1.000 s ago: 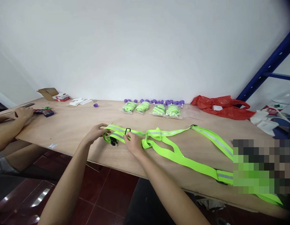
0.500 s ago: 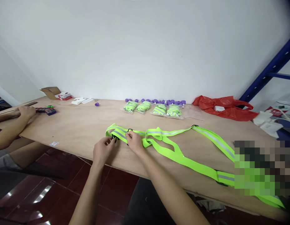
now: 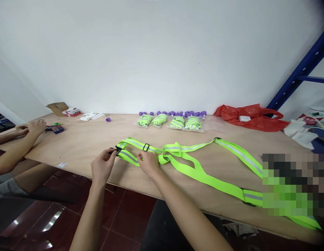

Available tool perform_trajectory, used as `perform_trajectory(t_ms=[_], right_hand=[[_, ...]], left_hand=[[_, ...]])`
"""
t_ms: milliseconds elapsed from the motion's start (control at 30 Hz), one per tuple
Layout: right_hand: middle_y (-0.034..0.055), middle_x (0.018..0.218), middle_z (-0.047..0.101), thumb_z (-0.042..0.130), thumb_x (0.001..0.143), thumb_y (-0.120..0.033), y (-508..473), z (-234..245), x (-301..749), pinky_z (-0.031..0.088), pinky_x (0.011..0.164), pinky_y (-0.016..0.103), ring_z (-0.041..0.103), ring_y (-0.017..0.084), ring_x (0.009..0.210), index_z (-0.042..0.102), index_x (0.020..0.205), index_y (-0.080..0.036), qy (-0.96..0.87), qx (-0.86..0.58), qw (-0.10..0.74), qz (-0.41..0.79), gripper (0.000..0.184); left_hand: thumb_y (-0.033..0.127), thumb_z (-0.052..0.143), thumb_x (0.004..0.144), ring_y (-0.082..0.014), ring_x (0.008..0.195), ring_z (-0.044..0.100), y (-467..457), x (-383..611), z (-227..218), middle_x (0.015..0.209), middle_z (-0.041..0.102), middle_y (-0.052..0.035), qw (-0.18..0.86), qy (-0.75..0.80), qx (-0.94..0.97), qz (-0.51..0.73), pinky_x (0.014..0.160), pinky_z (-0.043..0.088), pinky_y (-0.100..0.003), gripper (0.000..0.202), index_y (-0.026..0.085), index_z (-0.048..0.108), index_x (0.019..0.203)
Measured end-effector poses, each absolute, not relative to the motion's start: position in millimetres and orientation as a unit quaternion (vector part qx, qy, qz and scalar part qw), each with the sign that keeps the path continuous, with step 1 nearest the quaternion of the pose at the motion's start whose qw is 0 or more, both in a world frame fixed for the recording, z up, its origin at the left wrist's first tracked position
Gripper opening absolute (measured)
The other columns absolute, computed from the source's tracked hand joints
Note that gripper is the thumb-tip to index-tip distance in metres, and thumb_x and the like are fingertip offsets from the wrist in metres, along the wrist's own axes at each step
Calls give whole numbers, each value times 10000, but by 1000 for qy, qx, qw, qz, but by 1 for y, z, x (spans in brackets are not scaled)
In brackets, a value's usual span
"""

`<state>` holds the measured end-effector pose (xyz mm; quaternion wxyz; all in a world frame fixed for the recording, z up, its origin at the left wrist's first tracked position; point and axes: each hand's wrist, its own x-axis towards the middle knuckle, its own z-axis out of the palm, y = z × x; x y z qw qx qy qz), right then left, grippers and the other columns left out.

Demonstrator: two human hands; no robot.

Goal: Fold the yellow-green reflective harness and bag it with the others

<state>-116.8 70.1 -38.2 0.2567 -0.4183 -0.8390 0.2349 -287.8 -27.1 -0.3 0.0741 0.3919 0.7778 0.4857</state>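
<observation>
The wooden surface (image 3: 80, 144) spans the view; clock directions here are taken from the person's two hands, with 12 o'clock straight ahead. Largest on it is the green strap (image 3: 216, 184), which has grey stripes and stretches from the hands toward 3 and 4 o'clock, its far end covered by a blurred patch. It lies loose, with open loops and a crossing near the right hand, so I judge it far from compact: neither rolled nor bagged. A red plastic bag (image 3: 230, 112) sits between 2 and 3 o'clock, and a cardboard box (image 3: 58, 108) at about 10. A co-worker's hand (image 3: 37, 127) is between 9 and 10 o'clock.

The left hand (image 3: 102, 165) is narrow, thumb and finger pinching the black buckle at the strap's near end. The right hand (image 3: 151, 164) is also narrow, fingertips on the lower band of the strap.

At 1 o'clock, four green bundles (image 3: 144, 120) lie in clear bags and look finished by comparison; small purple things (image 3: 189, 114) line up behind them. Smallest are the black slider (image 3: 145, 146), just beyond the right hand, and the black buckle (image 3: 117, 149); whether that is fastened I cannot tell.
</observation>
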Motion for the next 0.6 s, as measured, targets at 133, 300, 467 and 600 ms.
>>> perform_trajectory(t_ms=[133,300,467,600], right_hand=[[100,1110,670,589,906,-339,46,-26,-104,444,897,394,585,259,1057,649,1036,-200,-883,-359,273,132,200],[70,954,670,629,862,-275,-9,-19,-46,455,911,421,583,248,936,615,871,-198,-903,-271,317,100,78],[56,986,693,542,907,-131,-31,-30,68,451,943,390,619,212,943,616,1028,-206,-849,-305,428,43,160],[86,1060,698,594,911,-216,-17,-45,175,463,953,416,641,253,995,624,1135,-224,-809,-414,406,-96,227]], left_hand=[[340,619,832,-228,913,736,-21,-281,-2,956,769,-41,-75,782,428,447,820,565,-314,323,230,669,1131],[278,552,913,-230,956,729,-15,-268,-7,1116,748,-58,-175,744,517,386,789,560,-317,384,246,585,1294],[311,504,964,-224,1062,691,-11,-256,-30,1139,740,-55,-163,632,688,317,993,507,-374,268,238,696,1136],[408,521,959,-279,1238,587,-14,-255,-41,1285,670,-77,-111,612,743,249,1076,442,-479,327,235,684,1183]])
